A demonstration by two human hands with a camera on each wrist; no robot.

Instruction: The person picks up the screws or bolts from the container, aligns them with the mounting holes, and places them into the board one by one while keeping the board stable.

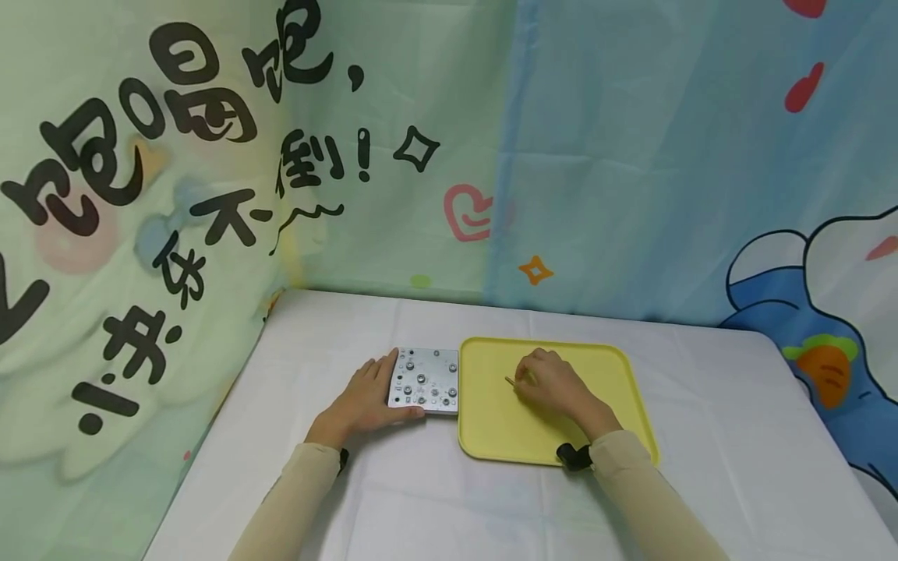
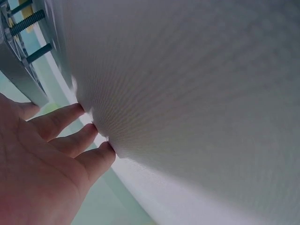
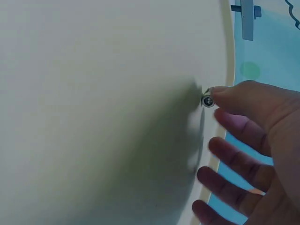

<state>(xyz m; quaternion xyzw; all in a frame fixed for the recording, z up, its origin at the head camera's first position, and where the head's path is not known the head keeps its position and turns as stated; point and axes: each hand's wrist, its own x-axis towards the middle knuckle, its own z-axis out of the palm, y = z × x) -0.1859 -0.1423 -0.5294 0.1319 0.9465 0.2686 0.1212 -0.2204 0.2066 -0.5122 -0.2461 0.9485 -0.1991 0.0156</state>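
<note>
A silver metal plate (image 1: 433, 377) with several bolts standing in it lies on the table, left of the tray. My left hand (image 1: 372, 393) rests at its left side, the thumb along its front edge. In the left wrist view, fingertips (image 2: 104, 149) touch the white cloth beside the plate (image 2: 21, 77), and threaded bolt shanks (image 2: 29, 22) show under it. Over the yellow tray (image 1: 491, 425), my right hand (image 1: 550, 382) pinches a small screw (image 1: 510, 381) between thumb and forefinger. Its round recessed head (image 3: 208, 101) shows in the right wrist view; the other fingers are spread loosely.
The tray's left rim (image 1: 459, 389) stands right at the plate's right edge. White cloth (image 1: 449, 506) covers the table. Printed curtains (image 1: 393, 234) hang behind and at the left. A black wrist camera (image 1: 574, 456) sits at the right cuff, overlapping the tray's front rim.
</note>
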